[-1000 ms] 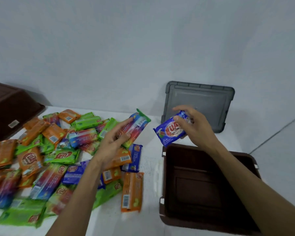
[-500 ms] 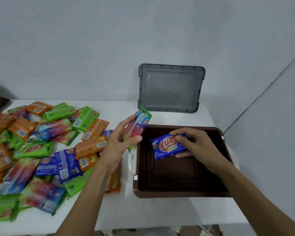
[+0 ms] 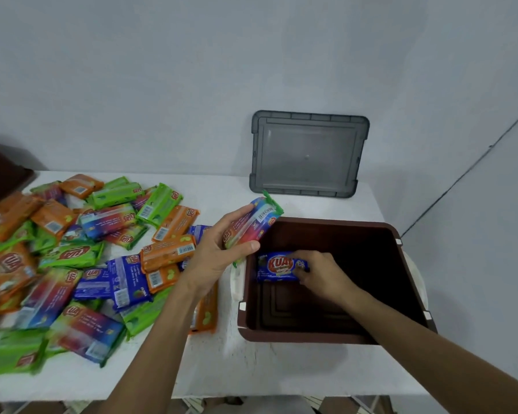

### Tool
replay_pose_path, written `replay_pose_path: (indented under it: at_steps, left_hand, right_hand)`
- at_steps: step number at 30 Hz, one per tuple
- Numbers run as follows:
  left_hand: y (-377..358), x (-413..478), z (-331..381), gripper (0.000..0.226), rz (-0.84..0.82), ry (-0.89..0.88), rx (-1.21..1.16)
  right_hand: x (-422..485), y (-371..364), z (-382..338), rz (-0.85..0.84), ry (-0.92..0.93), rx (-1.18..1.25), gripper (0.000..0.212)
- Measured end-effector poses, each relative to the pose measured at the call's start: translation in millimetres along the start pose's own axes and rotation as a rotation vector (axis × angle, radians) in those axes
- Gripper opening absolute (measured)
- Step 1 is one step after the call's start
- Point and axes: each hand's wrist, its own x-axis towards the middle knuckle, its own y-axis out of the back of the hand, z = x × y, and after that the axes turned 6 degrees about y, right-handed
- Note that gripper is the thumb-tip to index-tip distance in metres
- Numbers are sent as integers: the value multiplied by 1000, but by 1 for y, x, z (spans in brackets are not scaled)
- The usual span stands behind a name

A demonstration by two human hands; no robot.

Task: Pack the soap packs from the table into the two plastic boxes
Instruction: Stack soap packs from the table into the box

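dark brown object (image 3: 3, 177) at far left edge of the table (image 3: 281, 369), cut off by the frame; judged to be the second plastic box, contents not visible.

loose pile of soap packs (image 3: 72, 258) covers the left half of the table: orange, green, blue and multicolour wrappers, overlapping, in no order. none of these is packed. one orange pack (image 3: 205, 312) lies partly under the left forearm, just beside the open box.

left hand (image 3: 219, 252): fingers and thumb clasped round a multicolour pack (image 3: 251, 225) with green ends, held tilted in the air over the near-left corner region of the box rim. not yet inside.

brown box (image 3: 311, 337): open, standing on the right half of the table. inside, only one item seen, a blue pack (image 3: 281, 267), label up, low against the left wall. whether it rests on the floor of the box cannot be told.

right hand (image 3: 326, 273): reaching down into the box, fingers curled on the right end of the blue pack, not released.

grey lid (image 3: 308, 153): leaning upright against the wall behind the box, apart from it.

assessment: task at its very start. first pack being placed, second in hand, the bulk of the stock on the table. second box unattended.
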Motion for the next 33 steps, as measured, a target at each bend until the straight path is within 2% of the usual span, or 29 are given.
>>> replay_pose_path:
  at_steps: [3,6,8,10,11,13,16,18,21,24,27,30,33]
  left_hand:
    - [-1,-1,4,59,-3,-2,33]
    - [-3,-1,6,60,-21,-15,95]
    - [-6,-1,8,60,-35,-39,171]
    - [-9,0,10,62,-45,-71,275]
    - [-10,1,10,64,-53,-88,328]
    - [-12,4,12,69,-69,-102,411]
    - [-15,5,17,78,-77,-83,464]
    - [-16,4,21,78,-71,-68,451]
    - [-18,2,26,63,-43,-16,303]
    - [-23,1,31,46,-13,32,164]
    - [-28,0,34,43,1,22,109]
    - [-31,0,34,43,9,-20,107]
    - [-32,2,31,46,-3,-58,150]
  right_hand:
    - [-8,9,-6,-1,46,-120,35]
    - [-20,26,-20,120,85,2,30]
    - [-25,40,-35,229,99,281,21]
    - [-29,55,-51,258,110,700,17]
    - [-31,63,-57,250,124,856,21]
    - [-34,70,-63,217,146,986,32]
    - [-35,68,-61,187,162,934,42]
    - [-36,64,-55,179,168,904,39]
    - [-38,60,-46,196,181,884,27]
    - [-42,58,-36,122,216,924,39]
    - [-48,62,-33,100,293,731,40]
    - [-50,63,-31,205,363,519,38]
    - [-50,63,-30,326,364,512,31]
